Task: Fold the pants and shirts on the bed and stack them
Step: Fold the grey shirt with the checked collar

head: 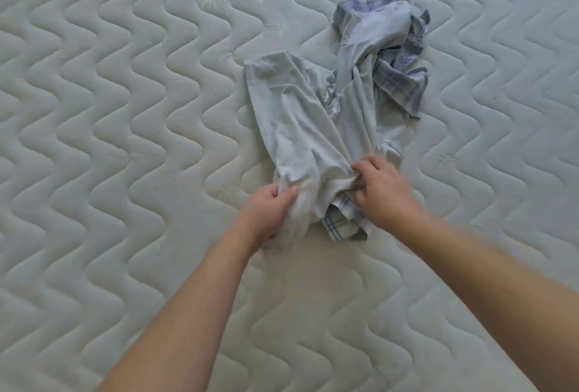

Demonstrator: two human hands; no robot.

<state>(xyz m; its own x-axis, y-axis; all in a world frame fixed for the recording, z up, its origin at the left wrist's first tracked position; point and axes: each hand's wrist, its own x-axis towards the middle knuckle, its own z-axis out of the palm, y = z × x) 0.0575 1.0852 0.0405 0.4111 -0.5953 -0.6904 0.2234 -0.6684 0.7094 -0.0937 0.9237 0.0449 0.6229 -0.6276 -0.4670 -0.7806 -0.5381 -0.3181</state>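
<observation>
On the pale quilted bed (125,110), a crumpled light-grey garment (291,119) overlaps a rumpled blue plaid shirt (391,56). Left hand (266,213) and right hand (382,191) each pinch the grey garment's near edge.

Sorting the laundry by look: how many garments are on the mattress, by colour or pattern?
Plain pale grey garment, gripped by left hand and right hand: 1
Blue plaid-trimmed garment: 1
Total: 2, though the crumpled heap could hide more.
</observation>
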